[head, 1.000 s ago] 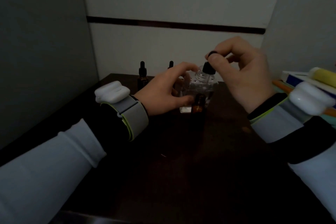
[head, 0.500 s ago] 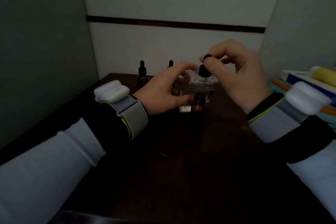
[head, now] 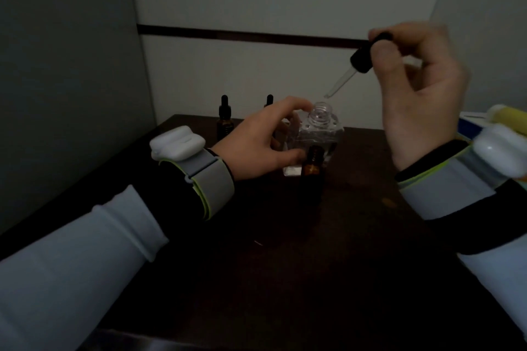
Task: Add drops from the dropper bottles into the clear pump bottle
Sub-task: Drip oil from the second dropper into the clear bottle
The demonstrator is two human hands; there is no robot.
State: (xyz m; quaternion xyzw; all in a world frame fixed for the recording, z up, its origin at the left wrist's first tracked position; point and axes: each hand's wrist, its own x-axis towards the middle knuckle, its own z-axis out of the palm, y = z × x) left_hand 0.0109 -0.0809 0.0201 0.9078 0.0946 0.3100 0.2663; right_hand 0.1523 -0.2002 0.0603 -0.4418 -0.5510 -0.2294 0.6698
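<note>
The clear pump bottle (head: 319,131) stands uncapped on the dark table, its threaded neck open. My left hand (head: 256,139) grips its left side, thumb low and fingers near the shoulder. My right hand (head: 419,88) pinches the black bulb of a dropper (head: 360,61), held tilted up and to the right of the neck. The glass pipette tip points down-left, just above and apart from the opening. An amber dropper bottle (head: 312,164) with no cap stands directly in front of the clear bottle.
Two capped amber dropper bottles (head: 225,117) (head: 269,100) stand at the back of the dark table (head: 285,251). A small white object (head: 291,171) lies by the clear bottle's base. Books and a yellow-capped thing (head: 507,120) sit at the right. Walls close in on the left, back and right.
My right hand has lifted the dropper up and to the right, out of the clear bottle's neck; the pipette is now visible above the opening. The left hand stays on the bottle.
</note>
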